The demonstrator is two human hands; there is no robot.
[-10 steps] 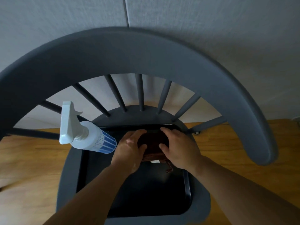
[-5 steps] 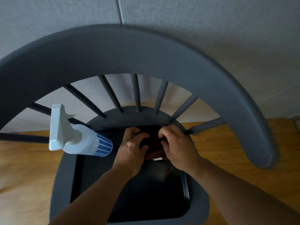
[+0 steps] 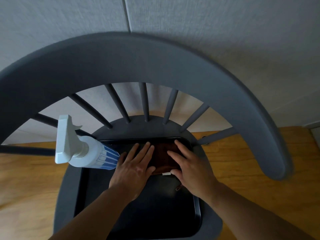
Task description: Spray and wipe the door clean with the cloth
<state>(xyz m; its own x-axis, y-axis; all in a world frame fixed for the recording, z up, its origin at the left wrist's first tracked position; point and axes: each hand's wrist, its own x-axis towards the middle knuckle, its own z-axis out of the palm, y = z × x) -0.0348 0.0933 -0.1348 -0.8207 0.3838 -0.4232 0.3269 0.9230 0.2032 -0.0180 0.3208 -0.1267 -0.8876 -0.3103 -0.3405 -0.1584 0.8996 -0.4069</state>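
Observation:
A folded dark brown cloth [image 3: 163,157] lies at the far end of a black tray [image 3: 197,212] on a grey chair seat. My left hand [image 3: 135,168] lies flat with straight fingers on the cloth's left side. My right hand [image 3: 188,168] presses flat on its right side, thumb by a small white tag [image 3: 166,174]. A white spray bottle [image 3: 83,151] with blue stripes stands at the tray's far left corner, just left of my left hand.
The grey chair's curved backrest [image 3: 155,59] and its spindles arch over the tray, close to a pale wall [image 3: 207,23]. Wooden floor [image 3: 22,179] shows on both sides of the chair.
Both hands went from curled around the cloth to lying flat on it with fingers spread. The cloth now lies flatter. The view shifted slightly.

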